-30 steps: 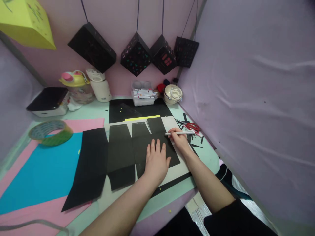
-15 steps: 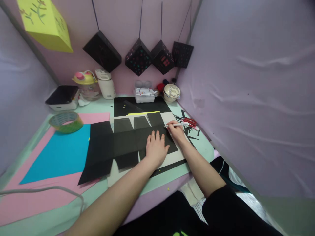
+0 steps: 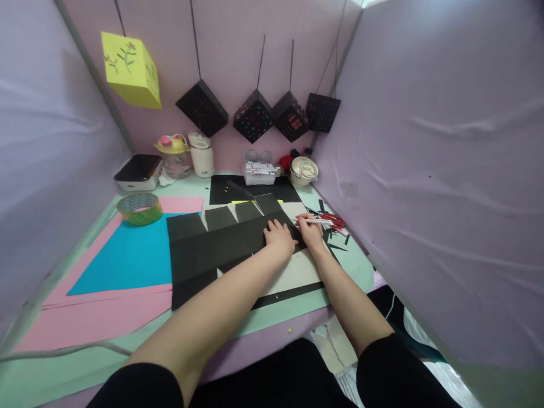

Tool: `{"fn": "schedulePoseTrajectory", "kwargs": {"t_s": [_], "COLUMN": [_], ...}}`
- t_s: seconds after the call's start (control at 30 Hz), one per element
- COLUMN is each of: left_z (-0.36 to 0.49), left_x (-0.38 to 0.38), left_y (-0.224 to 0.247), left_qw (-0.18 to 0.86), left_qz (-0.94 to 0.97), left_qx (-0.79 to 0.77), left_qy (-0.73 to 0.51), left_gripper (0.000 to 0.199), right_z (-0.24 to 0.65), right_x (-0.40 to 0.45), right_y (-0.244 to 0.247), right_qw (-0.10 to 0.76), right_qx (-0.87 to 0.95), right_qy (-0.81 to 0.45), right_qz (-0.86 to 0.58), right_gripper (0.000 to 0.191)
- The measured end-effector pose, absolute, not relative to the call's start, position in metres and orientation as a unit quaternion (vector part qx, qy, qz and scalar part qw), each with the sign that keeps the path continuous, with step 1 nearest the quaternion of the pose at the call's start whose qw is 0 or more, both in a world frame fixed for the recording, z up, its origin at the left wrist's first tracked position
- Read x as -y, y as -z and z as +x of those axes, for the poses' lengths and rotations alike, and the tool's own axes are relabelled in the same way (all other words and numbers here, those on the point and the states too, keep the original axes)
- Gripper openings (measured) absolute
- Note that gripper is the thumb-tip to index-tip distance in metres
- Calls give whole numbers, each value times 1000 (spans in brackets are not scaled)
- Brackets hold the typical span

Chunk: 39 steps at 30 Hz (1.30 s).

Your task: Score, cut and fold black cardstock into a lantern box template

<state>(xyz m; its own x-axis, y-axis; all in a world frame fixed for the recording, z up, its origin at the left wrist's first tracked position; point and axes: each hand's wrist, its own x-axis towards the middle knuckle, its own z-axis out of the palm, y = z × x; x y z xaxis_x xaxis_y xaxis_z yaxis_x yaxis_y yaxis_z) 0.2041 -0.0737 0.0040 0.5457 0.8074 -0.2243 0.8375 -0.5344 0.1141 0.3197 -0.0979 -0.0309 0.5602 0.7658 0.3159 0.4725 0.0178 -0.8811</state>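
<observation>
A long black paper sheet (image 3: pixel 212 246) with slits and flaps along its edges lies over a white board (image 3: pixel 293 272). My left hand (image 3: pixel 280 237) rests flat on the right part of the black sheet, fingers apart. Just to its right, my right hand (image 3: pixel 311 231) grips a slim white pen (image 3: pixel 317 221), whose tip points left near the sheet's right end. Red scissors (image 3: pixel 334 220) lie beyond my right hand among black paper scraps (image 3: pixel 338 247).
Blue paper (image 3: pixel 127 258) and pink paper (image 3: pixel 106 328) lie left, with a tape roll (image 3: pixel 140 209) on them. Along the back stand a white bottle (image 3: pixel 203 161), a marker box (image 3: pixel 260 173) and a bowl (image 3: pixel 303 171). Paper lanterns (image 3: pixel 254 116) hang above.
The black sheet has turned, its left end now further back, and its right end sits differently under my left hand. The camera view has shifted. My right hand still holds the pen.
</observation>
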Motion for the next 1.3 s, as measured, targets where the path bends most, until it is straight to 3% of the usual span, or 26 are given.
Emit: {"fn": "schedulePoseTrajectory", "kwargs": {"t_s": [0.23,0.37,0.47,0.6,0.73,0.9,1.13,1.3], "left_z": [211,186,160,125,110,121,119,108], "left_x": [55,24,-10,-40,-32,0,16,19], "left_y": [-16,-35,-41,-23,-6,-18,-27,-31], "left_qw": [129,159,167,91,93,76,20,2], "left_qz": [870,911,936,957,930,890,889,907], "left_qx": [-458,-353,-280,-256,-333,-408,-417,-399], "left_qy": [127,141,133,105,123,190,188,139], "left_gripper": [85,66,54,72,73,88,90,82], "right_z": [323,328,331,326,321,329,346,356], "right_x": [95,93,93,96,99,91,56,9], "right_y": [21,17,20,26,26,21,12,11], "right_qw": [568,554,504,399,352,292,258,279], "right_qx": [429,467,509,545,542,548,608,665], "right_qy": [-121,-166,-172,-110,-91,-94,-174,-80], "right_qz": [-692,-669,-676,-729,-758,-778,-730,-688], "right_gripper": [26,31,33,30,36,35,22,17]}}
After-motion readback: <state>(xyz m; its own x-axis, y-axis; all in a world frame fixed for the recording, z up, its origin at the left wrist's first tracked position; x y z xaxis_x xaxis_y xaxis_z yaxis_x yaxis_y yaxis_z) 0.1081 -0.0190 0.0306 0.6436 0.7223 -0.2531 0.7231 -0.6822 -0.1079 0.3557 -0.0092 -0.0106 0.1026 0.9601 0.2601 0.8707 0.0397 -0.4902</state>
